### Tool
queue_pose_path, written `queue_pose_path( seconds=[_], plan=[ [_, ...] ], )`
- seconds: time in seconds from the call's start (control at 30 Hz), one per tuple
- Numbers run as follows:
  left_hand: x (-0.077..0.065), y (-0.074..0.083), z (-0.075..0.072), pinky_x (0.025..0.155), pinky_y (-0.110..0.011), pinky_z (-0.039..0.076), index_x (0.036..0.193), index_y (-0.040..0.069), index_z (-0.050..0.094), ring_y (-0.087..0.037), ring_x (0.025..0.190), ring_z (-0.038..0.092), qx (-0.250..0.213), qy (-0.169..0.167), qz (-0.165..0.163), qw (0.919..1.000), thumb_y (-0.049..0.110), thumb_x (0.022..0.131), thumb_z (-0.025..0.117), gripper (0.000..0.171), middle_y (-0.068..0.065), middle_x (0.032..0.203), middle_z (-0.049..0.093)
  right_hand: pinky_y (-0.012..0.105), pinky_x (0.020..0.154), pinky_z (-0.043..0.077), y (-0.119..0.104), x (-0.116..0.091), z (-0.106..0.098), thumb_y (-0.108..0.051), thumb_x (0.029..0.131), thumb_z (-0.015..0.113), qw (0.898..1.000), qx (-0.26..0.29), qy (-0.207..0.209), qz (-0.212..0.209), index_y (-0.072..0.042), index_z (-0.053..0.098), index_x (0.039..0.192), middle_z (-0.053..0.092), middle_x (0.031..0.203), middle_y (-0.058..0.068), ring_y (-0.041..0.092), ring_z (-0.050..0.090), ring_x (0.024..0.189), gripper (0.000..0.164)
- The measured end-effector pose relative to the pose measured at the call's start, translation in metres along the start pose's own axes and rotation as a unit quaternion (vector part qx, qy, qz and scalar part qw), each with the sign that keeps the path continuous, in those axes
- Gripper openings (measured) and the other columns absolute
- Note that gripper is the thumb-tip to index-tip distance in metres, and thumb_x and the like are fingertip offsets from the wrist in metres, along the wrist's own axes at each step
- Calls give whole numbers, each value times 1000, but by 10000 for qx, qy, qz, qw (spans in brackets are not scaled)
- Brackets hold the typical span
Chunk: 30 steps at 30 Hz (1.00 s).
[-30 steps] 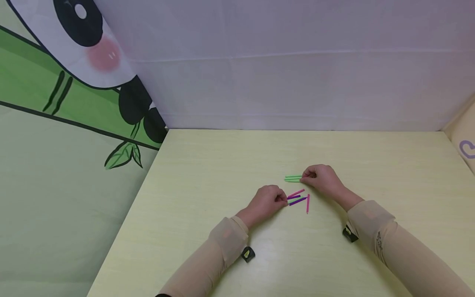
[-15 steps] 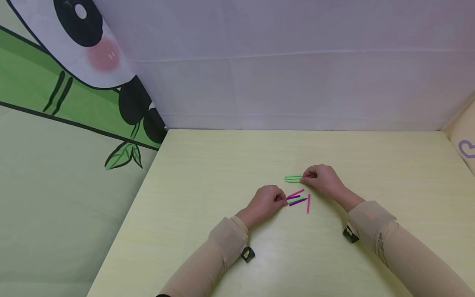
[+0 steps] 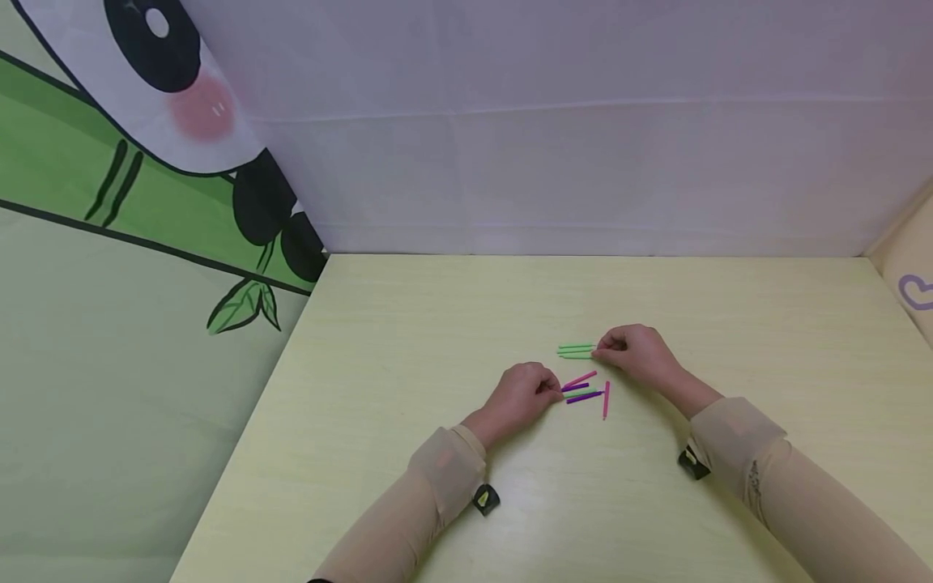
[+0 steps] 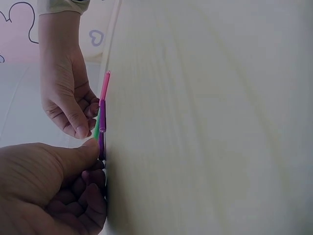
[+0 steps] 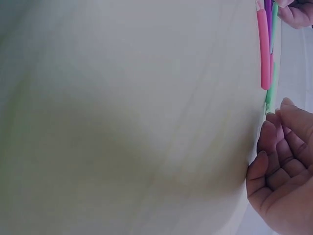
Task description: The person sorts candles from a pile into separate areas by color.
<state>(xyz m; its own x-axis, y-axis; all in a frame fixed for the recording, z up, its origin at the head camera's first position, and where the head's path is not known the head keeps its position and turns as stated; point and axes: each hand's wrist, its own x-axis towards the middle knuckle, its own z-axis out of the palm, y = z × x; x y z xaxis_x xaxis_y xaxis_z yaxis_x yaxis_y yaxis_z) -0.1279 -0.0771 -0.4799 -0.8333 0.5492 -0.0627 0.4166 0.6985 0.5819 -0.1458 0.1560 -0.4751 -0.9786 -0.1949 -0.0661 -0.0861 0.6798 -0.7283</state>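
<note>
In the head view three light-green plastic sticks [image 3: 576,353] lie side by side on the table. My right hand [image 3: 636,354] is just at their right ends, thumb and index close together; whether it holds one I cannot tell. Nearer me lies a loose bunch: a pink stick [image 3: 581,378], two purple sticks [image 3: 583,398] and a green stick [image 4: 96,126]. My left hand [image 3: 519,395] pinches the green stick's left end, its thumb showing there in the left wrist view. Another pink stick [image 3: 606,400] lies crosswise at the bunch's right end.
The pale wooden table [image 3: 408,324] meets a white cloth backdrop [image 3: 510,178] at its far edge. A printed panda and bamboo panel [image 3: 204,146] stands at the left. At the right is a cream panel with a purple heart [image 3: 915,293].
My right hand has drawn slightly right, so more of the green sticks' right ends shows. The nearer purple stick has turned a little. My left hand has barely moved.
</note>
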Motion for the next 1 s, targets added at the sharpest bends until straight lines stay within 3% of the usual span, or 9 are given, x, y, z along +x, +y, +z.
queue_pose_path(
  seconds=[0.47,1.0],
  plan=[
    [-1,-1,1,67,-19,40,85,13,73,-6,71,47,-39,165,-91,9998,20,89,72,8,9,74,56,34,73,43,3,-2,0,-21,89,72,10000,48,2,83,-8,73,89,66,79,0,19,52,78,14],
    [6,0,3,69,-21,40,84,11,71,-8,71,47,-391,329,-154,9986,16,90,71,7,7,73,55,35,76,45,9,-2,-8,-18,90,71,9999,-77,-109,66,-7,73,89,67,82,1,21,54,80,12]
  ],
)
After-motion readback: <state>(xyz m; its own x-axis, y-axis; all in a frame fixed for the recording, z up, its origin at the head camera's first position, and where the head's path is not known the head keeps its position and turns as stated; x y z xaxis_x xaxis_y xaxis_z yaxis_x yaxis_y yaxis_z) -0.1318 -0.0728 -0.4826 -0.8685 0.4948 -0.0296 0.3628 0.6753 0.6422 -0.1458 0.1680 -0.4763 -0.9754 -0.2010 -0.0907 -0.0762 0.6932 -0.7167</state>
